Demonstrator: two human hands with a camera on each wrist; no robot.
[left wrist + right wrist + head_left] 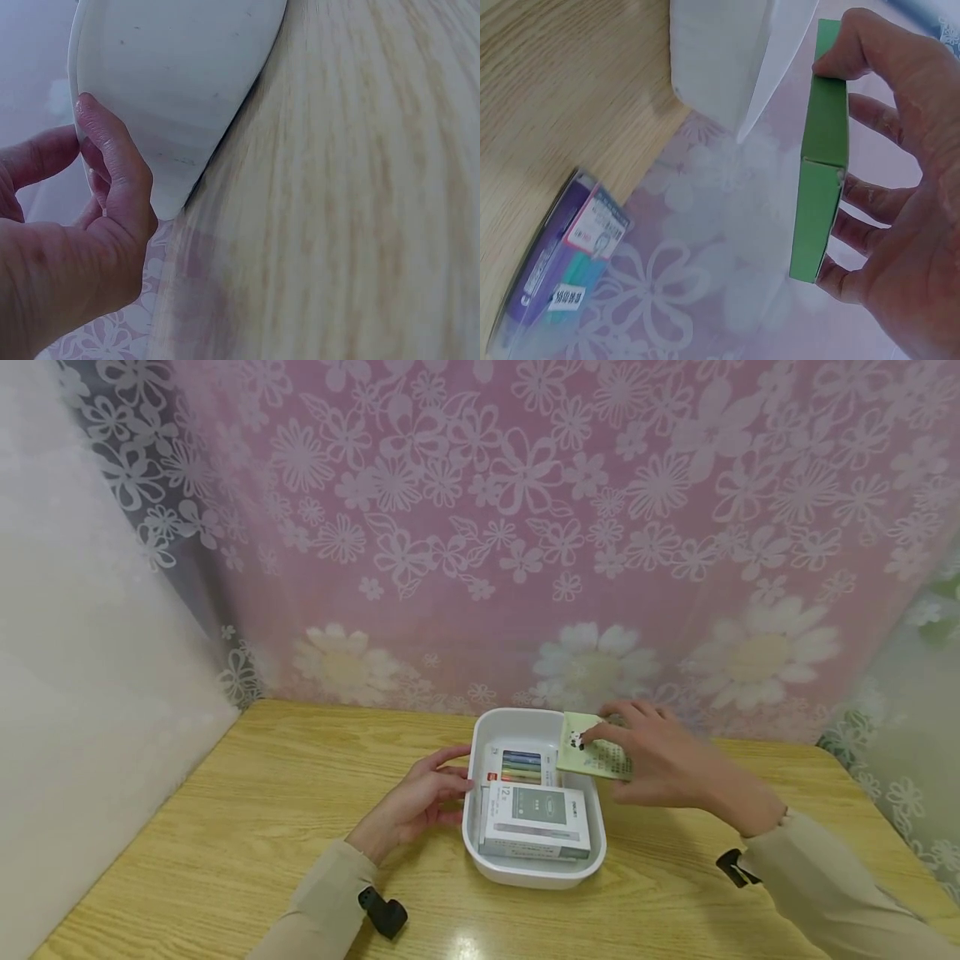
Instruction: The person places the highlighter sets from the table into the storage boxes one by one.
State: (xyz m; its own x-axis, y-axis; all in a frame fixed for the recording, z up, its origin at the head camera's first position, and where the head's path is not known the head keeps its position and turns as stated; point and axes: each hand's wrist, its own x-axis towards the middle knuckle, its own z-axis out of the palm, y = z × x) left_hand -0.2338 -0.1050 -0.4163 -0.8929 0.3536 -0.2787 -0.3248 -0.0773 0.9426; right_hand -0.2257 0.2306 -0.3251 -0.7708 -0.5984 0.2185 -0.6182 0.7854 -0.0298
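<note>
A white plastic bin (534,878) stands on the table, holding a white box (543,810) marked "12" on top of another box. Farther back in it lies a pack of coloured pens (521,767). My left hand (423,797) holds the bin's left rim, its thumb at the edge and a finger bent against the outer wall in the left wrist view. Over the bin's back right rim, my right hand (660,756) grips a flat green box (577,743) with a panda picture, thumb on one side and fingers on the other.
In the right wrist view, a clear package (562,262) with purple and teal contents lies on the table near its back edge. The wooden table (322,802) meets a pink flowered curtain (465,568) behind and a pale surface (97,677) at left.
</note>
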